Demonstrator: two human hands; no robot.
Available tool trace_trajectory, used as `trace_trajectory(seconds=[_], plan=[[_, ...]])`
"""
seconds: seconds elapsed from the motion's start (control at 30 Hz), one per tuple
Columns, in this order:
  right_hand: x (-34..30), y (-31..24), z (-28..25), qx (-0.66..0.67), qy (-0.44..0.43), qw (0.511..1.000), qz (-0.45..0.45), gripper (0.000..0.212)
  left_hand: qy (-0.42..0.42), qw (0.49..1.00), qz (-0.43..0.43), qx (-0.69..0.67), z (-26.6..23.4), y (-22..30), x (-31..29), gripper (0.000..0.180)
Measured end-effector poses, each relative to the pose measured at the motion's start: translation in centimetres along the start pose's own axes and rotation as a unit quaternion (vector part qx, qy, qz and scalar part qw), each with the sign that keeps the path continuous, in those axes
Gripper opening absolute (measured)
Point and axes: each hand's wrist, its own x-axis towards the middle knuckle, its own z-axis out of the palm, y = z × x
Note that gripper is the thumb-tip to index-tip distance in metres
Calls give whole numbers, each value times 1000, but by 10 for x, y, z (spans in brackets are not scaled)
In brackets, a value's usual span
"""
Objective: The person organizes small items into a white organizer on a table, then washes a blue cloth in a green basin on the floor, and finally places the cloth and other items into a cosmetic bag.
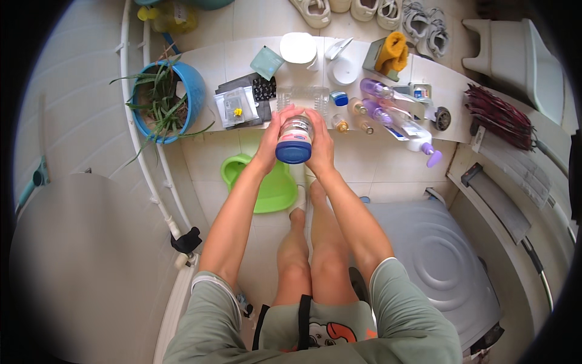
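Observation:
I hold a clear jar with a dark blue lid between both hands, above the floor and just in front of a white shelf. My left hand presses against its left side, and my right hand wraps its right side. The lid faces toward me. Behind the jar on the shelf stand clear plastic containers and small bottles.
A blue pot with a spiky plant sits left of the shelf. A green plastic basin lies on the tiled floor under my hands. Purple bottles, a white lid, a grey washing machine at right, shoes behind.

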Motion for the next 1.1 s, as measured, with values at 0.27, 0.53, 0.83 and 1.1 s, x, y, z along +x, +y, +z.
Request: trace_trajectory(seconds=[0.27,0.53,0.83,1.1], plan=[[-59,-105,-101,-25,47,998,-19,67,-45,999,-14,-1,79,77,-93,66],[-150,-243,-238,-30,146,988,47,83,-71,997,-29,13,222,209,-231,49],[-278,-365,-392,-53,245,953,169,90,-221,964,-105,102,374,289,-374,41],[-430,-396,-510,-24,354,893,277,89,-371,882,-170,235,528,260,-477,46]])
